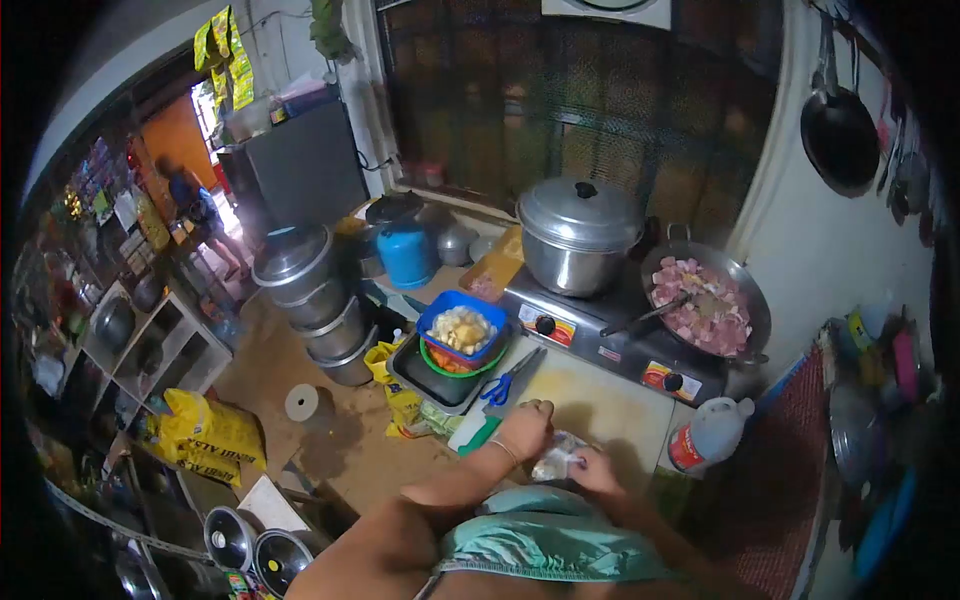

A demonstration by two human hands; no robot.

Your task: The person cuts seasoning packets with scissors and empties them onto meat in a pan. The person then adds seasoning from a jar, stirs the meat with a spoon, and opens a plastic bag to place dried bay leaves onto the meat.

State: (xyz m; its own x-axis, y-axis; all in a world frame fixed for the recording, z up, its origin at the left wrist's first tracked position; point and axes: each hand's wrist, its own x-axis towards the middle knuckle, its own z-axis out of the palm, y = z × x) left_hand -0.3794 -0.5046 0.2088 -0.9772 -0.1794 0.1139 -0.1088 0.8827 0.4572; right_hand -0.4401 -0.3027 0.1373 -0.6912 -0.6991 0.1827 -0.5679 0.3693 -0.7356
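My left hand [528, 430] is curled closed above the front of the white chopping board [640, 418]; what its fingers hold, if anything, is hidden. Close to my body, my right hand [598, 472] pinches a clear plastic bag [558, 460] with pale contents I cannot make out. A green object [479, 436] lies beside my left wrist. Blue-handled scissors [500, 388] and a knife [525, 362] rest at the board's left. Next to them, a blue basket [440, 304] of peeled, pale pieces sits above a green-rimmed basket [430, 360] with orange pieces, over a dark tray [408, 372].
Behind the board, a gas stove [600, 340] carries a lidded pot [580, 240] and a wok [765, 310] of cut meat with a utensil in it. A plastic bottle [712, 432] stands at right. Stacked pots [325, 300] stand left. A person [195, 205] is by the doorway.
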